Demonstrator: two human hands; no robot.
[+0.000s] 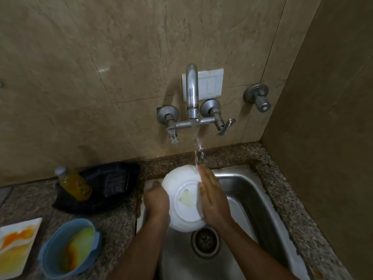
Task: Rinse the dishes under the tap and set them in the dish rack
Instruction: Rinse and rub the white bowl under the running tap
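Observation:
A white bowl [182,207] is held upside down over the steel sink [246,199], its base with a pale sticker patch facing up. My left hand [156,201] grips its left rim. My right hand [212,197] lies flat against its right side with the fingers together. Water runs from the wall tap [191,91] and lands on the bowl's far edge by my right fingertips. No dish rack is in view.
On the granite counter to the left stand a blue bowl [70,247] with yellow-orange residue and a stained white square plate [17,245]. A yellow soap bottle [73,183] lies in a black tray [107,186] with a scrubber. The sink drain [205,240] is below the bowl.

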